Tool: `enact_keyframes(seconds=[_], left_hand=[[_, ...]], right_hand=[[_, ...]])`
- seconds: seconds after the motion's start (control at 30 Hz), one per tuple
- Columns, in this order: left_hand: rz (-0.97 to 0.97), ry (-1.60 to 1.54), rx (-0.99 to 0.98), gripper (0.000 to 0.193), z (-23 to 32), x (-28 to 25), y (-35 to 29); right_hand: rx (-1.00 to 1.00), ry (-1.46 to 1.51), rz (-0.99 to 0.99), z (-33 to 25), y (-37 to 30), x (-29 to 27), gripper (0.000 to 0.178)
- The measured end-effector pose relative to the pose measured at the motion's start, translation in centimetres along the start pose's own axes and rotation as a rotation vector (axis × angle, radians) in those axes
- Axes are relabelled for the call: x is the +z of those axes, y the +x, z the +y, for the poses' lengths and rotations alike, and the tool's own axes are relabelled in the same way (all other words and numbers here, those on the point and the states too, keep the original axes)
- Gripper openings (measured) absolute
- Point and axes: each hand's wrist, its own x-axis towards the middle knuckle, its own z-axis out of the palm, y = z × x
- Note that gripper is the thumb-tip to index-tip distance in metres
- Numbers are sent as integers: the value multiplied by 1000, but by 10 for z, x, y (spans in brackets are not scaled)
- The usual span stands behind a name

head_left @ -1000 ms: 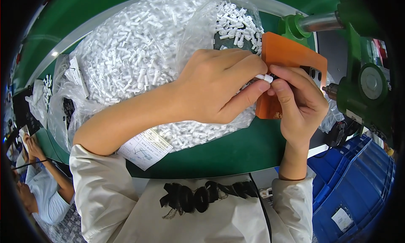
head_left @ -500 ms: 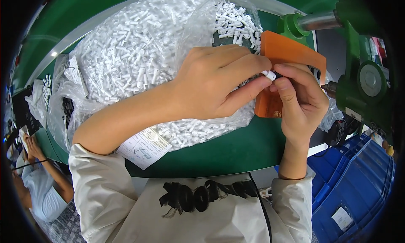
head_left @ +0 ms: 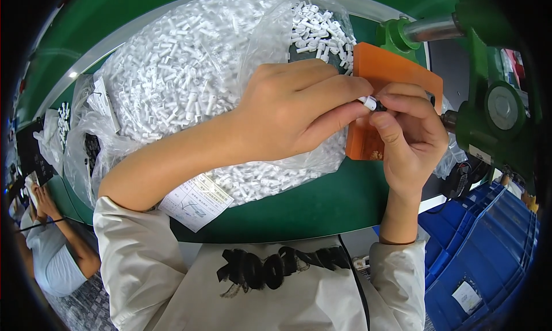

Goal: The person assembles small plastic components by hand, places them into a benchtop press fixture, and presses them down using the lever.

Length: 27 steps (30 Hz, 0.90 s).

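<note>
Over the right part of the bench my two hands meet. My left hand (head_left: 287,110) reaches across from the left and pinches a small white plastic fitting (head_left: 368,103) between thumb and fingers. Against the fitting's right end, my right hand (head_left: 409,138) is closed on a small dark piece (head_left: 380,106), mostly hidden by the fingertips. Behind the hands stands an orange block (head_left: 397,66). Under my left forearm and hand lies a big clear plastic bag (head_left: 167,84) full of similar white fittings.
Loose white fittings (head_left: 322,29) lie at the bag's far right. A green press (head_left: 500,104) rises at the right, above blue crates (head_left: 483,245). A paper label (head_left: 195,204) lies at the near side of the green bench (head_left: 276,219). Another person (head_left: 57,256) works at far left.
My right fingers have shifted slightly, and more of the dark piece shows beside the white fitting. My left hand stays nearly in place, still pinching the fitting.
</note>
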Motion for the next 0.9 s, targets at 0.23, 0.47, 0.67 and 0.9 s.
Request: enact_keyframes(seconds=[0.23,0.47,0.67,0.9], left_hand=[[-32,9,-37,20,2,-1,2],[-29,36,-49,21,0,-1,1],[-27,37,-41,21,-1,0,0],[-39,36,-35,22,0,-1,2]], right_hand=[[-6,-30,17,-2,-1,-2,20],[15,-48,31,-1,-1,2,17],[42,-24,32,-2,-2,3,17],[18,-17,21,-1,-1,2,16]])
